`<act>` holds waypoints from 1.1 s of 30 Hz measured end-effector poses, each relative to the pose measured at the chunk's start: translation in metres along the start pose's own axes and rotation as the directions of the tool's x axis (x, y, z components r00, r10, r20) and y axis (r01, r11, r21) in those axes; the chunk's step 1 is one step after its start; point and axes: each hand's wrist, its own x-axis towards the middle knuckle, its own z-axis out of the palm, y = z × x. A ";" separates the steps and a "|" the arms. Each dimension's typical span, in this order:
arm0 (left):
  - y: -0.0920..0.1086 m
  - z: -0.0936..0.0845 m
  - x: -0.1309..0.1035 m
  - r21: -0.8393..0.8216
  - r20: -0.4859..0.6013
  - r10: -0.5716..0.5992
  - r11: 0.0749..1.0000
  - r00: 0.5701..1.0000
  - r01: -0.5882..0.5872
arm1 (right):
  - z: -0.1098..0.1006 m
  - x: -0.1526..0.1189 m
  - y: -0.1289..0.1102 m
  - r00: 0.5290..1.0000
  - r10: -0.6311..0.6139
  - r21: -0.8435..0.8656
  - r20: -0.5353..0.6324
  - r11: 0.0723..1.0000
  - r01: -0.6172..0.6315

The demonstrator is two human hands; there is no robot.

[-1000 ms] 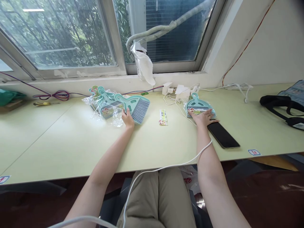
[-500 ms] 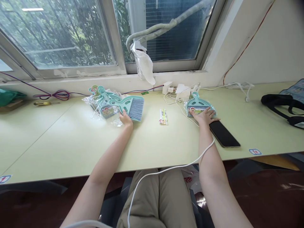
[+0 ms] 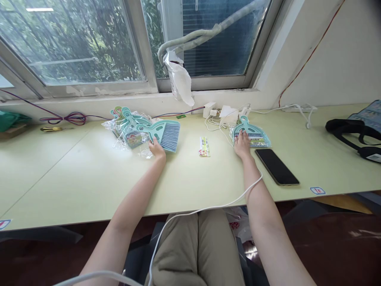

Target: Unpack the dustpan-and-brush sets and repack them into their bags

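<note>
My left hand (image 3: 157, 149) grips a teal hand brush (image 3: 168, 135) with grey bristles at its lower edge, thumb on top and the other fingers hidden. Beside it lies a pile of teal and green dustpan sets (image 3: 130, 126) in clear plastic wrap. On the right, my right hand (image 3: 242, 143) lies with outstretched fingers on the left part of a wrapped teal dustpan set (image 3: 258, 137) that carries a printed label. Between my hands, a small printed card (image 3: 204, 146) lies flat on the table.
A black phone (image 3: 277, 167) lies right of my right forearm. A white cable (image 3: 205, 209) crosses that forearm and my lap. White adapters (image 3: 228, 113) stand by the wall, a screwdriver (image 3: 51, 129) at far left, and a black strap (image 3: 351, 131) at far right.
My right hand has slid left across the wrapped dustpan set, away from the phone, uncovering more of the label. My left hand and the brush have stayed nearly still.
</note>
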 end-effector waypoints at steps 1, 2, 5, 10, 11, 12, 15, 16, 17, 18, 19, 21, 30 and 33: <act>0.001 0.000 -0.001 -0.001 -0.001 -0.003 1.000 1.000 0.003 | 0.001 0.001 0.001 1.000 0.007 0.009 0.005 1.000 -0.007; 0.002 0.000 -0.001 -0.003 -0.001 -0.005 1.000 1.000 0.005 | 0.001 0.002 0.001 1.000 0.013 0.019 0.006 1.000 -0.013; 0.004 0.000 -0.003 -0.007 0.002 0.001 1.000 1.000 -0.001 | -0.001 0.002 0.001 1.000 0.012 0.064 -0.009 0.998 -0.011; 0.006 0.000 -0.003 0.016 -0.006 -0.004 1.000 1.000 0.004 | -0.003 0.002 0.000 0.994 -0.111 0.141 -0.020 0.984 0.113; 0.006 0.000 -0.003 0.023 -0.005 -0.004 1.000 1.000 0.004 | -0.003 0.002 0.000 0.991 -0.136 0.146 -0.013 0.980 0.136; 0.006 0.000 -0.004 0.029 -0.002 -0.004 1.000 1.000 0.004 | -0.002 0.001 0.000 0.988 -0.153 0.149 -0.009 0.977 0.153; 0.005 0.000 -0.004 0.037 0.006 0.001 0.999 1.000 -0.002 | -0.002 -0.001 -0.001 0.983 -0.183 0.141 -0.031 0.973 0.185; 0.005 0.000 -0.004 0.034 0.010 0.005 0.999 1.000 -0.006 | -0.002 -0.001 -0.002 0.980 -0.192 0.133 -0.049 0.971 0.197; 0.003 0.000 -0.004 0.029 0.013 0.009 1.000 1.000 -0.009 | -0.002 -0.002 -0.002 0.977 -0.202 0.126 -0.065 0.970 0.209; 0.002 0.000 -0.003 0.023 0.017 0.011 1.000 1.000 -0.011 | -0.002 -0.001 -0.003 0.975 -0.209 0.122 -0.078 0.969 0.217; 0.001 0.000 -0.002 0.018 0.020 0.013 1.000 1.000 -0.013 | -0.002 -0.001 -0.004 0.974 -0.209 0.123 -0.089 0.968 0.219; -0.002 0.001 -0.001 0.013 0.024 0.017 1.000 1.000 -0.018 | -0.003 0.000 -0.005 0.977 -0.189 0.150 -0.100 0.968 0.202; 0.002 -0.001 -0.002 0.040 0.017 0.015 0.999 1.000 -0.016 | -0.002 0.005 -0.008 0.980 -0.136 0.294 -0.143 0.940 0.174; 0.005 -0.001 -0.005 0.048 0.026 0.008 0.999 1.000 -0.009 | 0.002 0.007 -0.010 0.982 -0.154 0.324 -0.109 0.929 0.182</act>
